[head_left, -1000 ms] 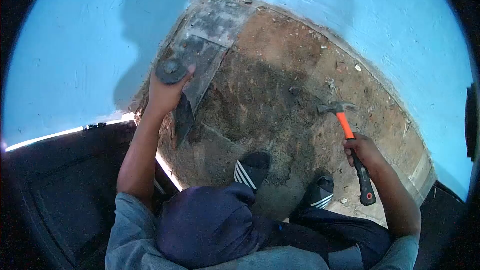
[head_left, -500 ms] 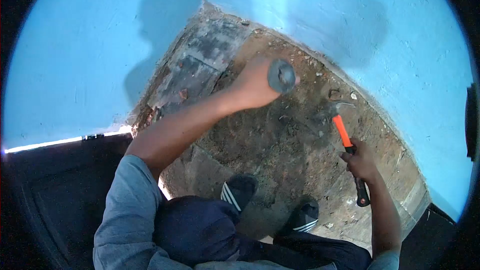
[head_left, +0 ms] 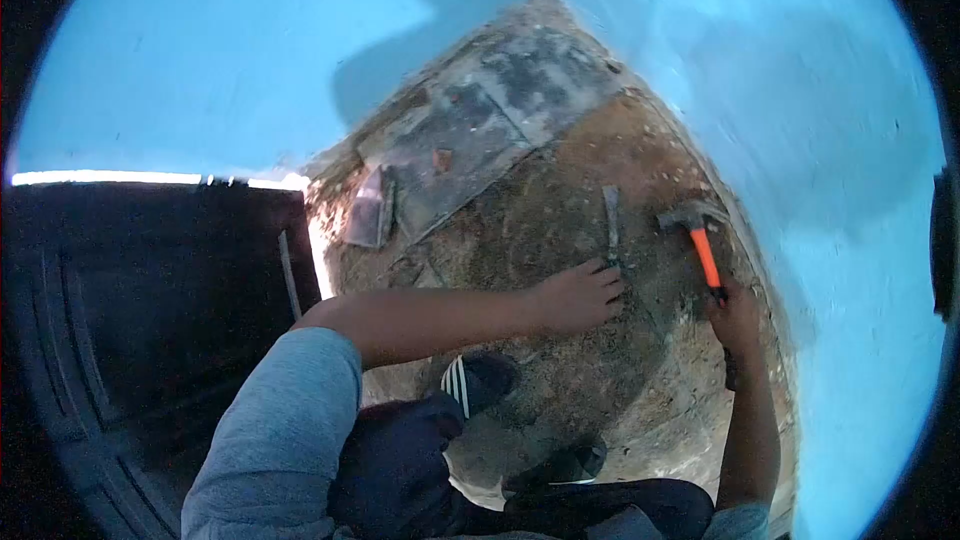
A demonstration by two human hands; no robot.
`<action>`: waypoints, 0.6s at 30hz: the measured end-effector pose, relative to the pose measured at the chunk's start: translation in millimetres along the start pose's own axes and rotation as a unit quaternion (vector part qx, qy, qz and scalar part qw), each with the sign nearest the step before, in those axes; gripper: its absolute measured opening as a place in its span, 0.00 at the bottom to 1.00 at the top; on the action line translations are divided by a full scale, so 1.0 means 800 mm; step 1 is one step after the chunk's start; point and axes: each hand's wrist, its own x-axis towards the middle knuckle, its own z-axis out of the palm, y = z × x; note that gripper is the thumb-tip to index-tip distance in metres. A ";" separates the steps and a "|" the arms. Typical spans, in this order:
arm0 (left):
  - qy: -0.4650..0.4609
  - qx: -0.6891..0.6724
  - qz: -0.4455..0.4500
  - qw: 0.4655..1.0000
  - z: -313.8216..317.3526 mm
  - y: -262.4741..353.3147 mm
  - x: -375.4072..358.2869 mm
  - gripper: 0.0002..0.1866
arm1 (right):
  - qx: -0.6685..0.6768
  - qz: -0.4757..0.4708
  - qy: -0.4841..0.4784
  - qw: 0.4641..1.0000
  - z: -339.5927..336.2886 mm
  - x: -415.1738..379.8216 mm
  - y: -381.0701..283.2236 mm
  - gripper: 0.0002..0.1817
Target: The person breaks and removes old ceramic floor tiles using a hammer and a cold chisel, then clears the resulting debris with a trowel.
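My left hand (head_left: 582, 297) is low over the dirt floor, its fingers curled over the near end of a flat-bladed chisel (head_left: 612, 216). The chisel's blade points away from me; its handle is mostly hidden beneath the fingers. To the right, my right hand (head_left: 735, 316) grips a claw hammer (head_left: 706, 258) by its orange and black handle. The hammer's metal head is up at the far end, near the foot of the right wall. The lower part of the handle is partly covered by my hand and wrist.
Blue walls (head_left: 250, 70) meet at a corner ahead. Dark slabs (head_left: 450, 145) cover the floor's far left, with a loose broken piece (head_left: 370, 208) beside them. A dark door (head_left: 150, 340) stands at left. My sandalled foot (head_left: 485, 385) is just below my left forearm.
My left hand has come down from close to the camera toward the floor, and the chisel's blade now shows. The view has turned left. The hammer remains in my right hand.
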 end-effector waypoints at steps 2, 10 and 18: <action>-0.013 -0.026 -0.041 0.999 -0.017 0.011 -0.045 0.21 | -0.028 -0.009 -0.005 1.000 -0.018 0.005 -0.011 0.18; -0.057 -0.204 -0.283 0.935 -0.138 0.067 -0.228 0.24 | 0.034 -0.064 0.078 0.994 -0.002 -0.017 -0.052 0.19; 0.242 -0.247 -0.532 0.773 -0.293 0.215 -0.406 0.21 | -0.079 -0.257 0.039 0.962 0.014 0.045 -0.210 0.37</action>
